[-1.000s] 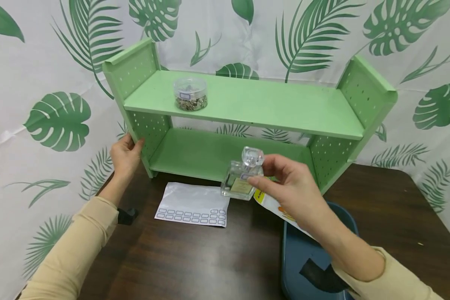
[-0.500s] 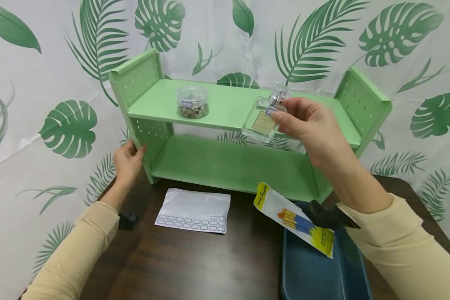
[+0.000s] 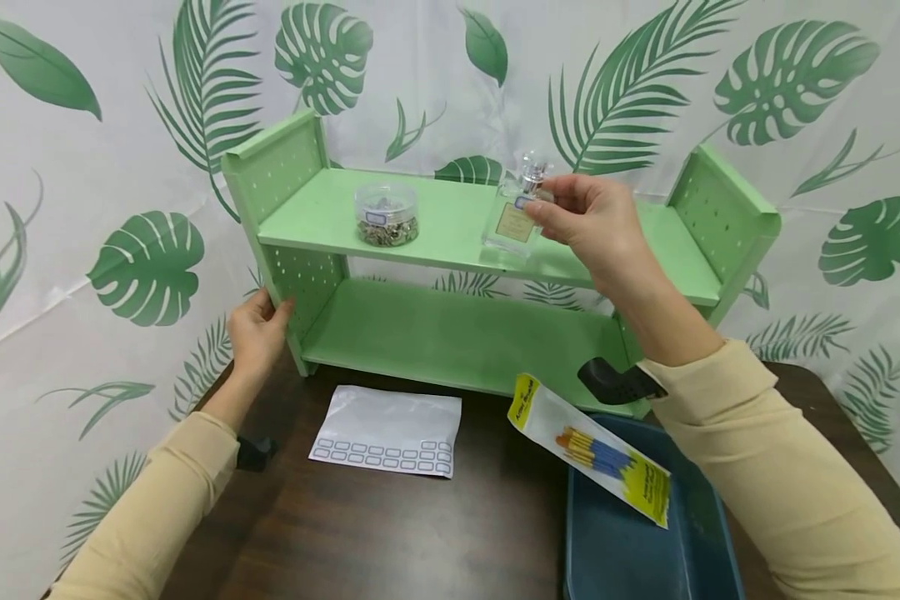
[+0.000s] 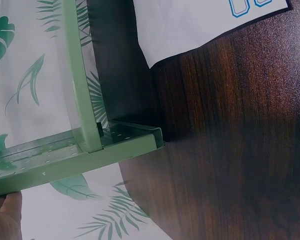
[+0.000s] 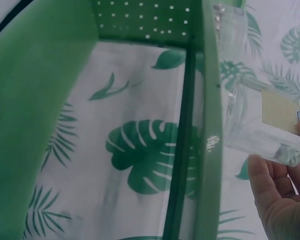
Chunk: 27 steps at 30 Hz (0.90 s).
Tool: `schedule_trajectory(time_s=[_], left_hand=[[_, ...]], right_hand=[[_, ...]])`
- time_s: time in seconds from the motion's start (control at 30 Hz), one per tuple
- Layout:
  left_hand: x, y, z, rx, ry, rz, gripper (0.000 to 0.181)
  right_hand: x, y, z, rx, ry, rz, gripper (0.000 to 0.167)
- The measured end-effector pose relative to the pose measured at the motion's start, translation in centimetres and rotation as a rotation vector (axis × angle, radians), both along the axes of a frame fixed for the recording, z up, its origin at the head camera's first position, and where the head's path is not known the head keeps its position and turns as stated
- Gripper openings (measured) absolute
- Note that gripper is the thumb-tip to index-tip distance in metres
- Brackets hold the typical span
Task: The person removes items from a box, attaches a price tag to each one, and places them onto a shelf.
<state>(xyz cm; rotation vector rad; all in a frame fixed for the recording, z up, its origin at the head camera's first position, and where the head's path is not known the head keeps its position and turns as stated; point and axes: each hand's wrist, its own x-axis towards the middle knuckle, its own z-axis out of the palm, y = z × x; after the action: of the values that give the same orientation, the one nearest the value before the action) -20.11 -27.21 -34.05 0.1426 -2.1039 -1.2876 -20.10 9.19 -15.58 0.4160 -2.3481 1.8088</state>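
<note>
A clear glass perfume bottle (image 3: 512, 223) with a faceted cap is pinched near its neck by my right hand (image 3: 596, 218). It is upright over the top board of a green two-tier shelf (image 3: 450, 208), its base at or just above the surface; I cannot tell which. The right wrist view has the bottle (image 5: 270, 117) close to the board's edge. My left hand (image 3: 258, 329) grips the shelf's left side panel, thumb on the front edge. Left of the bottle, a round clear jar (image 3: 387, 217) of small metallic pieces, bearing a small label, stands on the same board.
On the dark wooden table (image 3: 420, 533) lies a white sheet of blue-outlined labels (image 3: 390, 429). A packet of paintbrushes (image 3: 592, 450) leans across the rim of a dark blue bin (image 3: 630, 550) at the right. Behind the shelf hangs a leaf-print cloth (image 3: 435, 75).
My right hand has raised the perfume bottle from in front of the lower tier to the top board, bringing it more upright. My left hand stays on the side panel.
</note>
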Motion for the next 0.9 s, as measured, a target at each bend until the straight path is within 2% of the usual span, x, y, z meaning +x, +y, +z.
schedule_trajectory(time_s=[0.47,0.9], left_hand=[[-0.3,-0.1,-0.3,0.009,0.022,0.000,0.026],[-0.3,0.0,-0.3,-0.003,0.011,0.021,0.026]], right_hand=[[-1.5,-0.5,-0.7,0.102,0.012,-0.053,0.034],[-2.0,-0.9,-1.0,0.105,0.050,-0.065,0.034]])
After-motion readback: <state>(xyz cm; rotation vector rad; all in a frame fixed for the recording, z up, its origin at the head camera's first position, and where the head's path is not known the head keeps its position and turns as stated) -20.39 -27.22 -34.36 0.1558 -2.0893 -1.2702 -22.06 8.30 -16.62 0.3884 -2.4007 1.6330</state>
